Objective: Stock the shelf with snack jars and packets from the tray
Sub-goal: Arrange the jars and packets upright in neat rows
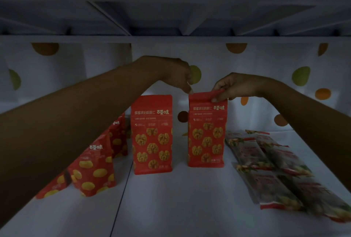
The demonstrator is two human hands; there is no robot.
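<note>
A smooth white shelf (171, 195) carries flat, glossy clear packets (273, 168) at right and two upright red walnut pouches. The right hand (235, 86) pinches the right pouch (207, 132) by its crimped top — the left hand (176, 73), fingers bunched, touches its corner beside the left pouch (152, 134).

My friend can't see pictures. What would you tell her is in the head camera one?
Two bare hands reach into a dim white shelf: the right hand pinches the top of an upright red walnut packet, the left hand touching its corner. A matching packet stands left of it, more red packets lean far left, and clear packets lie flat on the right.
</note>
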